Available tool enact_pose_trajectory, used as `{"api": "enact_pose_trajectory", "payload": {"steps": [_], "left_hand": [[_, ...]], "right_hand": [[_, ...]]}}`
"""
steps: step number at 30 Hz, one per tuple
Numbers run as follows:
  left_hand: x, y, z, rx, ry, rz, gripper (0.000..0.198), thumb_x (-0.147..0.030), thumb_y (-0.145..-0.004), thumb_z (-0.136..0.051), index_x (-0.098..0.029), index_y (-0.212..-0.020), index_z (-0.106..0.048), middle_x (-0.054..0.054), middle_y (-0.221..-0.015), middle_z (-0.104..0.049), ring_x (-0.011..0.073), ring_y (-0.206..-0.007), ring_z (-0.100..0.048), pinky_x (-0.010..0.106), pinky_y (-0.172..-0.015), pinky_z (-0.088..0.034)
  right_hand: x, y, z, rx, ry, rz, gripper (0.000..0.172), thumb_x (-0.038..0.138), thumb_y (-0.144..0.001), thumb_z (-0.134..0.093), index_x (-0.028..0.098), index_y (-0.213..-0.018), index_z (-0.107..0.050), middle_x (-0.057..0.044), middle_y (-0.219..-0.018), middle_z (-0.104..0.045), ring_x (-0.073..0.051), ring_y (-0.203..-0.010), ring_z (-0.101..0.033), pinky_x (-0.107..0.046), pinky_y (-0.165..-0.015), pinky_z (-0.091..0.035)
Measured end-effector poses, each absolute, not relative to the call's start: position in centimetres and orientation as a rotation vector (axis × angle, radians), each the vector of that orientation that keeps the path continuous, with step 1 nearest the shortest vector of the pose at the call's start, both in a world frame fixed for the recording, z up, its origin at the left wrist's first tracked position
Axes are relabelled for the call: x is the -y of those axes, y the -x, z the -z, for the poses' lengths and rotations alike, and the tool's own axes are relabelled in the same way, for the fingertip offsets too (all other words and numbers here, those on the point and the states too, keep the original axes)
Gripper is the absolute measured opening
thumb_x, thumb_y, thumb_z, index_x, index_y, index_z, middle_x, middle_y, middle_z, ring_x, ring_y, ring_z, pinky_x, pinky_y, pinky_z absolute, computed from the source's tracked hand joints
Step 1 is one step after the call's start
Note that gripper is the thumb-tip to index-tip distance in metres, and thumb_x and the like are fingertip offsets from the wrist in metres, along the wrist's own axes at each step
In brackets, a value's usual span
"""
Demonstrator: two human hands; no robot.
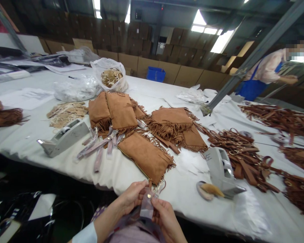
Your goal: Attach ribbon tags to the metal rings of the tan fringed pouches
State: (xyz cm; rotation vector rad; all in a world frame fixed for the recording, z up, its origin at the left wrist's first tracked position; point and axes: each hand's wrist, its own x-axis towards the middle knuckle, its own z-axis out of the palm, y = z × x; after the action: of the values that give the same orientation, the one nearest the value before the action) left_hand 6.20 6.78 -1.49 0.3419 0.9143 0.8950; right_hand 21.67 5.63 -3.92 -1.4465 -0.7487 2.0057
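At the table's near edge my left hand and my right hand pinch a small clear plastic sleeve around the metal zipper pull of a tan suede fringed bag. That bag lies flat just beyond my fingers, its corner hanging toward me. Both hands are closed on the sleeve. More tan fringed bags are piled further back in the middle, and another heap of fringed bags lies to their right.
A grey tape dispenser sits left, another tape dispenser right. Brown leather straps cover the right side. A plastic bag of tags stands behind. White table cloth. A person in a blue apron works at far right.
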Motion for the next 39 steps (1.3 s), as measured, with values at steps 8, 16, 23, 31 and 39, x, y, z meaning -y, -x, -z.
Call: {"api": "enact_pose_trajectory", "payload": {"steps": [8, 16, 23, 31, 39], "left_hand": [[-3.7, -4.9, 1.6, -0.881, -0.37, -0.841, 0.045, -0.053, -0.069, -0.074, -0.011, -0.085, -0.066, 0.006, -0.072, -0.067, 0.0159, -0.066, -0.062, 0.026, -0.067, -0.047], [-4.1, -5.6, 3.7, -1.138, -0.434, -0.96, 0.055, -0.062, -0.054, -0.076, -0.012, -0.068, -0.06, 0.0, -0.052, -0.059, 0.0087, -0.042, -0.046, 0.022, -0.046, -0.029], [-5.0, -4.5, 3.2, -1.28, -0.551, -0.915, 0.044, -0.053, -0.053, -0.076, -0.012, -0.062, -0.063, 0.001, -0.047, -0.059, 0.0123, -0.043, -0.051, 0.024, -0.048, -0.034], [-6.0, -5.4, 5.1, -1.319, -0.559, -0.98, 0.027, -0.035, -0.056, -0.075, -0.016, -0.061, -0.057, 0.0, -0.048, -0.061, 0.0112, -0.042, -0.051, 0.022, -0.047, -0.033], [-8.3, -6.6, 4.6, -1.285, -0.635, -1.032, 0.024, -0.037, -0.062, -0.068, -0.019, -0.065, -0.054, -0.003, -0.049, -0.058, 0.0131, -0.044, -0.053, 0.025, -0.049, -0.038]], "right_hand": [[-5.1, -20.2, 4.9, 0.741, 1.483, -1.961, 0.058, 0.068, -0.053, -0.076, 0.014, -0.066, -0.06, -0.002, -0.051, -0.059, -0.009, -0.041, -0.045, -0.019, -0.04, -0.032], [-5.4, -21.0, 5.1, 1.372, 1.642, -1.696, 0.071, 0.085, -0.064, -0.047, 0.016, -0.057, -0.059, -0.003, -0.045, -0.055, -0.014, -0.041, -0.048, -0.025, -0.043, -0.037], [-9.6, -21.9, 2.0, 1.944, 1.336, -0.816, 0.034, 0.036, -0.093, -0.041, 0.02, -0.112, -0.063, -0.01, -0.102, -0.065, -0.023, -0.095, -0.06, -0.035, -0.085, -0.046], [-10.9, -20.9, 3.9, 2.203, 1.147, -0.549, 0.025, 0.015, -0.088, -0.043, 0.021, -0.098, -0.065, -0.008, -0.09, -0.06, -0.022, -0.084, -0.056, -0.036, -0.075, -0.047], [-11.4, -21.9, 4.2, 2.09, 1.112, -0.824, 0.022, 0.024, -0.091, -0.046, 0.022, -0.095, -0.068, -0.007, -0.091, -0.061, -0.021, -0.089, -0.059, -0.033, -0.076, -0.049]]}}
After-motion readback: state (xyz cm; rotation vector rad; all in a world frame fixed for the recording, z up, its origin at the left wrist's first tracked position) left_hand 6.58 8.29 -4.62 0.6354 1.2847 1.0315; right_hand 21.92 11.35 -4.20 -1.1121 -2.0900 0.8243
